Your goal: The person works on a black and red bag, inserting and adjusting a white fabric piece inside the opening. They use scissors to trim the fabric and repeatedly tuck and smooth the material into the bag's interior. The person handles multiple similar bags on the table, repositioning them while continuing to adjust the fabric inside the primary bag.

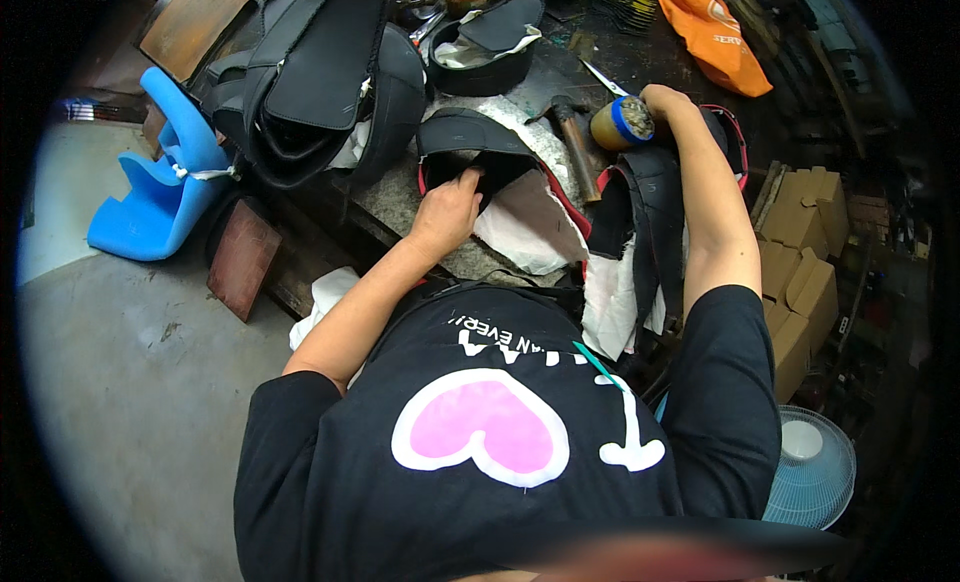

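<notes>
My left hand (449,214) reaches into the mouth of a curved black padded piece (470,134) with a white cloth lining (532,227) and red edging. Its fingers look closed on the lining side, with the fingertips partly in shadow. Over on the right, my right hand (666,99) is bent at the wrist beside a jar (622,123) with a blue rim and yellowish-brown contents. The fingers of that hand are hidden. Below the jar lies another black piece (655,192) with white lining. A hammer (576,147) rests between the two pieces, and scissors (604,79) lie behind the jar.
Black padded pieces (315,72) are heaped at the left of the dark workbench. A blue foam piece (160,197) hangs beside them. An orange bag (712,40) lies at the far right. Cardboard boxes (797,282) and a fan (815,472) stand to my right.
</notes>
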Demonstrator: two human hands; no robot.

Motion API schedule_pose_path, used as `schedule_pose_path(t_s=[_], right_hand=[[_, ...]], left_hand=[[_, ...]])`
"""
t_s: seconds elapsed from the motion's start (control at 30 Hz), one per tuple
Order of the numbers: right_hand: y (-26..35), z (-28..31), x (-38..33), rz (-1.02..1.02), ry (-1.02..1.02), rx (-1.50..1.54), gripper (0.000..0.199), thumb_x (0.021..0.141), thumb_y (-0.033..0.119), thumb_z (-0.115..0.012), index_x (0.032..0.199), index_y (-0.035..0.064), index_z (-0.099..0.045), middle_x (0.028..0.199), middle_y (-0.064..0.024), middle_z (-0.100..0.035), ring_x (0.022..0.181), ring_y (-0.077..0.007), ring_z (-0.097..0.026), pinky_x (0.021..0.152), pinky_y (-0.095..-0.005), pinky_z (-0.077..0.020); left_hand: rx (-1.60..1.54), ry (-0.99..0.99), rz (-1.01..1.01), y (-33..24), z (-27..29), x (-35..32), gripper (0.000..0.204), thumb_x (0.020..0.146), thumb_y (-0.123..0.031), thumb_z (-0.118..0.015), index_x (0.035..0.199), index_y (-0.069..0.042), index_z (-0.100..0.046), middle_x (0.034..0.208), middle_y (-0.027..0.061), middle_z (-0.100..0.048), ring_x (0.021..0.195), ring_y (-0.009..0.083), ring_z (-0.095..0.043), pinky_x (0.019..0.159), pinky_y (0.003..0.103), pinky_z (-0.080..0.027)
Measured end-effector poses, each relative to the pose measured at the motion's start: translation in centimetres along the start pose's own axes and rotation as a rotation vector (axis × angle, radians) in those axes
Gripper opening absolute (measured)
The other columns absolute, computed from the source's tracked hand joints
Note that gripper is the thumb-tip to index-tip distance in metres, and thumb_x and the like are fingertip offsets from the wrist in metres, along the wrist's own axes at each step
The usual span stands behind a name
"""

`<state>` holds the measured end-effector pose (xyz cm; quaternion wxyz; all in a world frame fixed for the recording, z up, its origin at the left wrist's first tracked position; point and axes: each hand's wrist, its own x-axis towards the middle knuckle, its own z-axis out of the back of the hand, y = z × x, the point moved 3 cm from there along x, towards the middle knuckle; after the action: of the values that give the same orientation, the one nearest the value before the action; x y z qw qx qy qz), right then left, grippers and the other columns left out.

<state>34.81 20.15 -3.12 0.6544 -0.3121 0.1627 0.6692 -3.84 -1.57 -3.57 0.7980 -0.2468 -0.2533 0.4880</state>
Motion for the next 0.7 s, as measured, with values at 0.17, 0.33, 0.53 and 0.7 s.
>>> schedule_pose_path(t_s=[0.17,0.33,0.53,0.7], right_hand=[[0.1,-0.5,0.9,-0.067,0.011,-0.007,0.035,0.086,0.014,-0.052,0.115,0.0005,-0.066,0.127,-0.0213,-0.06,0.12,-0.0339,-0.058,0.098,-0.0439,-0.045],[-0.4,-1.2,3.2,-0.116,-0.095,0.023,0.035,0.088,0.009,-0.052,0.119,-0.0018,-0.063,0.127,-0.0234,-0.059,0.12,-0.0373,-0.057,0.098,-0.0488,-0.0443],[-2.3,-3.1,7.3,-0.026,-0.042,0.015,0.034,0.087,0.009,-0.053,0.117,-0.0041,-0.063,0.122,-0.0262,-0.062,0.114,-0.0413,-0.06,0.092,-0.0499,-0.0479],[-2.6,-3.8,8.5,-0.061,-0.075,0.061,0.035,0.088,0.013,-0.055,0.12,0.0014,-0.063,0.124,-0.0238,-0.061,0.117,-0.0409,-0.059,0.094,-0.0516,-0.0469]], left_hand=[[-0.003,-0.018,-0.02,0.5,-0.3,-0.3,0.029,0.084,-0.005,-0.06,0.112,-0.001,-0.053,0.087,0.022,-0.063,0.081,0.0405,-0.063,0.071,0.049,-0.05],[-0.052,-0.073,-0.028,0.6,-0.2,-0.5,0.029,0.083,-0.005,-0.06,0.111,-0.003,-0.054,0.092,0.0207,-0.062,0.084,0.0395,-0.063,0.072,0.047,-0.051],[-0.016,-0.018,-0.036,0.4,-0.1,-0.3,0.03,0.081,-0.011,-0.066,0.11,-0.006,-0.058,0.094,0.0175,-0.062,0.083,0.0374,-0.064,0.071,0.045,-0.053],[0.127,-0.007,-0.099,-0.2,-0.6,0.2,0.024,0.078,-0.02,-0.073,0.099,-0.01,-0.066,0.091,0.0123,-0.062,0.081,0.0324,-0.065,0.068,0.041,-0.054]])
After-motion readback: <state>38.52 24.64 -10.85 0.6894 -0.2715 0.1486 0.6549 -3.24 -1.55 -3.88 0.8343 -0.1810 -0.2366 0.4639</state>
